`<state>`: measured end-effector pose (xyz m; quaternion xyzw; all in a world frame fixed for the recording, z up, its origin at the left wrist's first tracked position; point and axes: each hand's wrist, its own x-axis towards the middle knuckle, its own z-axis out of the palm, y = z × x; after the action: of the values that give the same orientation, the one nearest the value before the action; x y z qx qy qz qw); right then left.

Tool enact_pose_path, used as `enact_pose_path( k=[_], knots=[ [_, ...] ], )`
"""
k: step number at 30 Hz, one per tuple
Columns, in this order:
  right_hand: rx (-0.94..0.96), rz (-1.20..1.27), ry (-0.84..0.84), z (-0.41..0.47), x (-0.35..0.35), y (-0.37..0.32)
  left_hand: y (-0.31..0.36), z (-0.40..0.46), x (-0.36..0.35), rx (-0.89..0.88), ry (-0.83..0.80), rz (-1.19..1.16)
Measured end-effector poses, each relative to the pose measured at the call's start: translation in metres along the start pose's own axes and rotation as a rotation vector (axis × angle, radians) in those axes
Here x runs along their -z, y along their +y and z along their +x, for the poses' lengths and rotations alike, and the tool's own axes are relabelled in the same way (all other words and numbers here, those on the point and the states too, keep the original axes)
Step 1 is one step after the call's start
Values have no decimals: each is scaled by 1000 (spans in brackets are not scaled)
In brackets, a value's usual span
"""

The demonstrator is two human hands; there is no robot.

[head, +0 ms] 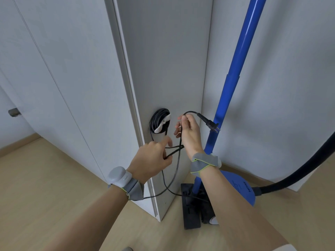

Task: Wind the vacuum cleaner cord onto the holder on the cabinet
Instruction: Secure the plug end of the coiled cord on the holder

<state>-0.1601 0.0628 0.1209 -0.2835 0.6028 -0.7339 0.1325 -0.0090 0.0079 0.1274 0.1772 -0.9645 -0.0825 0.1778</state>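
Currently, the thin black vacuum cord (176,160) is pinched near its plug end by the right hand (189,134), while a lower loop is gripped by the left hand (152,158). Most cord is wound on the white holder (163,125), fixed to the grey cabinet side panel (163,60), left of the blue vacuum tube (233,75).

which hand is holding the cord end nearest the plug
The right hand: it pinches the cord just behind the plug. The left hand grips a lower loop.

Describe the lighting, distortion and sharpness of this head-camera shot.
Head view: soft, even light with no glare; a faint shadow falls beside the blue vacuum tube; wide-angle lens bows the cabinet edges; the cord and both hands stay sharp, edges slightly soft.
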Motion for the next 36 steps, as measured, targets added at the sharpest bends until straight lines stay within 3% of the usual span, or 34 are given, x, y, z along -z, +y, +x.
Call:
enact_pose_path(
  k=[5, 13, 23, 30, 33, 36],
  knots=[
    [3, -26, -50, -6, -4, -3, -3, -13, -15, -71, -255, 39],
    [113, 38, -55, -11, -8, -18, -9, -26, -32, -44, -441, 24],
    [97, -10, 28, -4, -3, -16, -17, -26, 28, -101, -35, 24],
    [-2, 37, -51, -4, -6, -14, 0, 0, 89, -78, 389, -69],
    [-20, 71, -71, -5, -10, -13, 11, 22, 101, -95, 407, 45],
    [-33, 123, -107, -9, -14, -16, 18, 46, 106, -125, 243, 227]
  ],
)
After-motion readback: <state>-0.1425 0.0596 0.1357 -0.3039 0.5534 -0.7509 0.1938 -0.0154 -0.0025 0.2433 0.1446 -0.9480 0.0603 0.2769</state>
